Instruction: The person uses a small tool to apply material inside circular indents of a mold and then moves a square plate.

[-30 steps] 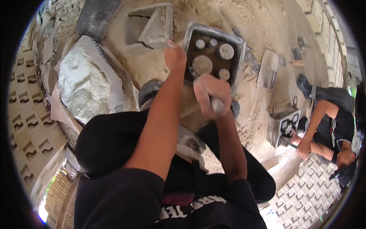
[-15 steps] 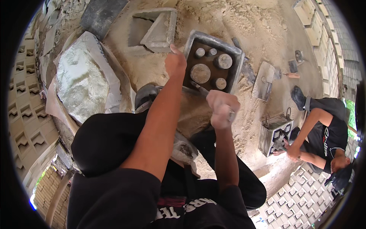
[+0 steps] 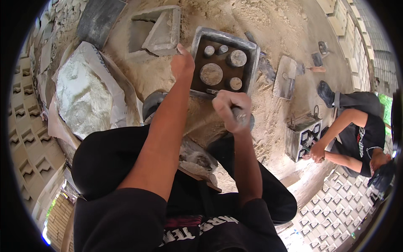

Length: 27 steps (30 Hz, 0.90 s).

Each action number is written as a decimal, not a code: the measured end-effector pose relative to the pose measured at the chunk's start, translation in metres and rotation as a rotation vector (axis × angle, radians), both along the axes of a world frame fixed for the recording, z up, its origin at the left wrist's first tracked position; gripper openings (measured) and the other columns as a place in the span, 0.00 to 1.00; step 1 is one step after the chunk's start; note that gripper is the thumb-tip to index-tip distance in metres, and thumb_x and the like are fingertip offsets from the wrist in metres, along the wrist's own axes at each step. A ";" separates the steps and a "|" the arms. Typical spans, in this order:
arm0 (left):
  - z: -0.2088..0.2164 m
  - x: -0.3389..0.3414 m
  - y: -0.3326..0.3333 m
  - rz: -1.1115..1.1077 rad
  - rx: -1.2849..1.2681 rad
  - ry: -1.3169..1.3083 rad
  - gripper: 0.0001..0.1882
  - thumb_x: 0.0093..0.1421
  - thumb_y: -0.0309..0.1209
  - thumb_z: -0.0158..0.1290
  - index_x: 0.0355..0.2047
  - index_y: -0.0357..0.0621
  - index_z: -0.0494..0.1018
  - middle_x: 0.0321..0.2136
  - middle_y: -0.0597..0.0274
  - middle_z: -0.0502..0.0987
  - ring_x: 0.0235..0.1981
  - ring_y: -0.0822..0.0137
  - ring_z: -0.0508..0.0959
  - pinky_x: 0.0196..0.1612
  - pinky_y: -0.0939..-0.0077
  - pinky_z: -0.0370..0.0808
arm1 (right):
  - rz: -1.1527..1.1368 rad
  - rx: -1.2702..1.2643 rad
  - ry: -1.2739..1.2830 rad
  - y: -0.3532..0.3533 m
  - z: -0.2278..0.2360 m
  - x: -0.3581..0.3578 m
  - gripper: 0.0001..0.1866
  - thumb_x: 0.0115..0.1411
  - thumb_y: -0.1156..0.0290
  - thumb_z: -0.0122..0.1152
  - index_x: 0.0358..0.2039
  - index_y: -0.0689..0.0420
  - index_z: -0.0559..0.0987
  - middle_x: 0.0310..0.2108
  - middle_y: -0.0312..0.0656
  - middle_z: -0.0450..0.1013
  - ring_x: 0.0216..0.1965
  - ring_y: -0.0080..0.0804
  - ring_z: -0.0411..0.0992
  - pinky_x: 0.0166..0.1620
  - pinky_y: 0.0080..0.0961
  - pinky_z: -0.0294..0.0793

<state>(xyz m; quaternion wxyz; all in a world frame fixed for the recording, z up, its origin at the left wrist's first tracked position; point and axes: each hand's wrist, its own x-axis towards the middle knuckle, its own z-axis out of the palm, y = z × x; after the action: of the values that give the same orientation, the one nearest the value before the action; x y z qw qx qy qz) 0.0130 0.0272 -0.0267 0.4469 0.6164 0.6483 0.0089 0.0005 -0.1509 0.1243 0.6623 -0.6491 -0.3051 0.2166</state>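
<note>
My right hand (image 3: 232, 110) is closed round the handle of a narrow-bladed metal tool (image 3: 213, 91). The blade's end lies at the near wall of a grey rectangular mould box (image 3: 255, 63), just below its largest round core. Several round grey cores, among them a large one (image 3: 211, 74), stand in brown packed sand inside the box. Beside the box's left wall, my left hand (image 3: 183, 63) is closed with its thumb up. Its other fingers are mostly hidden, so what they grip cannot be made out.
A frame with a broken slab (image 3: 176, 31) lies beyond my left hand. Left of me is an opened sack of pale powder (image 3: 84, 90). A flat float (image 3: 285, 77) and a wooden-handled tool (image 3: 317, 69) lie right. A co-worker (image 3: 357, 138) handles another metal mould (image 3: 296, 134) there.
The view has shifted, moving the scene left and slightly up. The tool in my right hand has moved from beside the large core to the near wall. The co-worker's hands have shifted slightly.
</note>
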 end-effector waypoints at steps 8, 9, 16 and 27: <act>0.010 0.001 -0.001 -0.062 0.023 -0.019 0.48 0.65 0.64 0.23 0.36 0.28 0.79 0.39 0.35 0.78 0.44 0.38 0.76 0.50 0.48 0.70 | -0.189 0.006 0.050 -0.010 0.005 0.014 0.22 0.63 0.72 0.51 0.13 0.59 0.61 0.12 0.31 0.55 0.16 0.17 0.51 0.20 0.23 0.47; 0.010 0.000 0.000 -0.047 0.045 -0.002 0.49 0.64 0.64 0.22 0.36 0.28 0.79 0.38 0.34 0.78 0.44 0.38 0.76 0.50 0.48 0.70 | -0.139 0.112 0.121 -0.007 0.013 0.019 0.22 0.63 0.72 0.52 0.13 0.59 0.61 0.12 0.31 0.54 0.16 0.17 0.51 0.20 0.23 0.48; 0.009 0.004 -0.003 -0.076 0.075 0.005 0.48 0.65 0.63 0.21 0.36 0.29 0.79 0.38 0.34 0.78 0.44 0.38 0.76 0.50 0.48 0.70 | 0.078 -0.073 -0.147 0.000 0.015 0.026 0.20 0.58 0.76 0.57 0.13 0.60 0.61 0.11 0.34 0.53 0.15 0.21 0.51 0.19 0.24 0.48; 0.005 -0.001 -0.002 -0.068 0.083 0.036 0.47 0.66 0.62 0.21 0.38 0.29 0.78 0.39 0.34 0.78 0.45 0.37 0.76 0.50 0.48 0.70 | 0.019 0.119 -0.005 -0.025 0.018 0.035 0.21 0.62 0.71 0.58 0.14 0.61 0.64 0.13 0.29 0.55 0.18 0.16 0.49 0.20 0.24 0.48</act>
<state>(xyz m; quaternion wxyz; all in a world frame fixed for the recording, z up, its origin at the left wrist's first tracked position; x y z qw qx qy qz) 0.0120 0.0248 -0.0222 0.4094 0.6560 0.6340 0.0097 0.0356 -0.1761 0.1424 0.6968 -0.6063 -0.3253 0.2026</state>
